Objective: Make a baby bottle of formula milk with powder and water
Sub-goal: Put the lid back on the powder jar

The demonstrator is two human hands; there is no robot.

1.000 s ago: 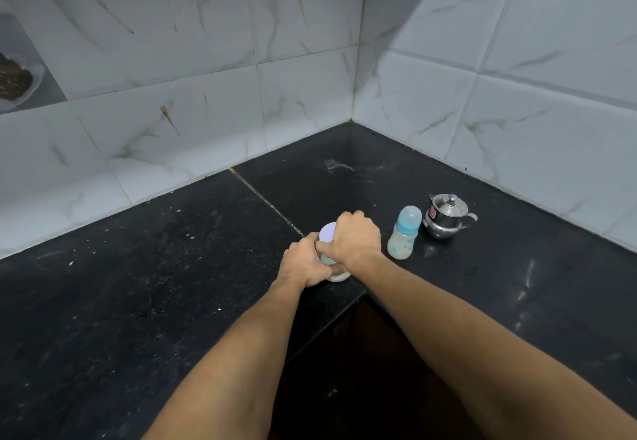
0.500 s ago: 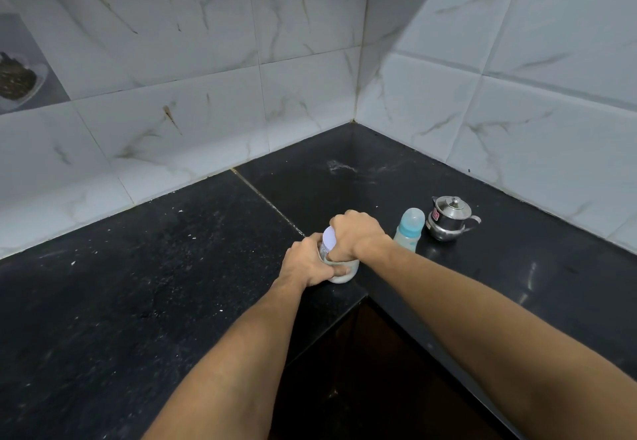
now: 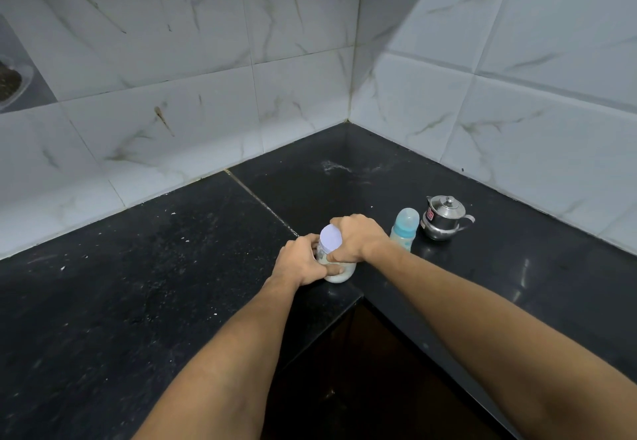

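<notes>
Jar (image 3: 339,276) of white powder, upright near the inner corner edge of the black counter (image 3: 172,284), clamped from two sides. Left hand (image 3: 300,262) wrapped round the body from 9 o'clock, fingers curled tight across the front. Right hand (image 3: 358,238) set over the top from 3 o'clock, fingers and thumb closed round the pale lid (image 3: 331,238) — looks like a twist to open, judging by the grip. Baby bottle (image 3: 404,229), blue teat cap on, standing just beside the right wrist at 2 o'clock from the jar. Steel pot (image 3: 444,219) with lid and spout a little further out on the same line, apart from the bottle. No scooping or pouring done yet, by the look of it.

Trouble from here? Could jerk free all at once if stuck, puffing powder over the counter — or throwing the right wrist back into the bottle and toppling it. Could also skid off that near edge at 6 o'clock under a loose left-hand hold. Worth a slow turn with a firm base.
</notes>
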